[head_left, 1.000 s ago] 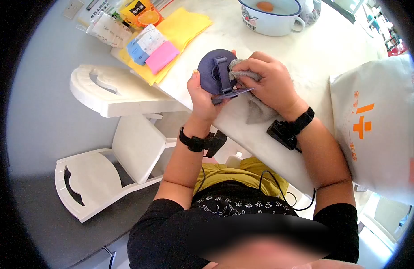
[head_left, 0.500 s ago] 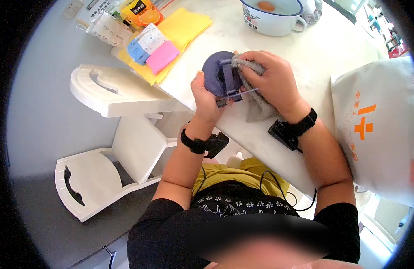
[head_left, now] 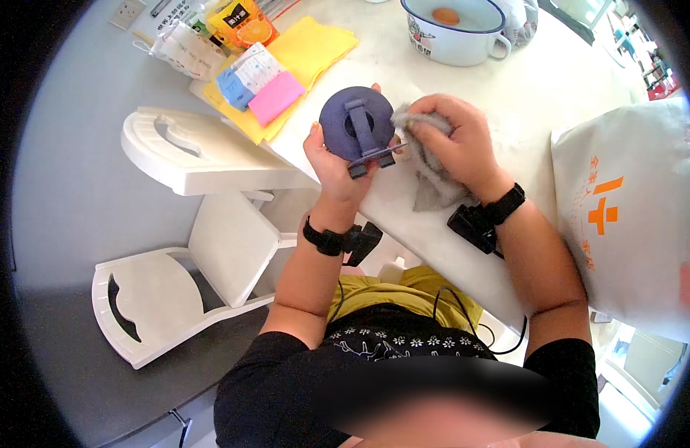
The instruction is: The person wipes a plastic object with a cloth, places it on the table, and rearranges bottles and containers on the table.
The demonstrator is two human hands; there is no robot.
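Note:
My left hand point(head_left: 339, 166) is wrapped round a dark purple, round lid-like object point(head_left: 334, 123), held up over the table's near edge. A raised strap-like bar point(head_left: 358, 123) crosses its face, and a thin flap with small blocks sticks out at its lower edge. Whether a cup body lies beneath it I cannot tell. Just to the right, my right hand point(head_left: 460, 138) pinches a crumpled grey cloth point(head_left: 432, 168), whose lower end hangs down over the tabletop. A small gap shows between the cloth and the object's face.
On the white table point(head_left: 360, 71) lie a yellow cloth point(head_left: 315, 56), a pink pad point(head_left: 276, 97) and a blue-and-white packet point(head_left: 240, 84). An enamel pot point(head_left: 453, 45) holds something round and brown. A large white bag point(head_left: 628, 187) stands right; white chairs point(head_left: 210, 149) stand left.
My right hand has drawn the grey cloth off the purple object to the right. My left hand has shifted slightly left, turning the object's face more toward me.

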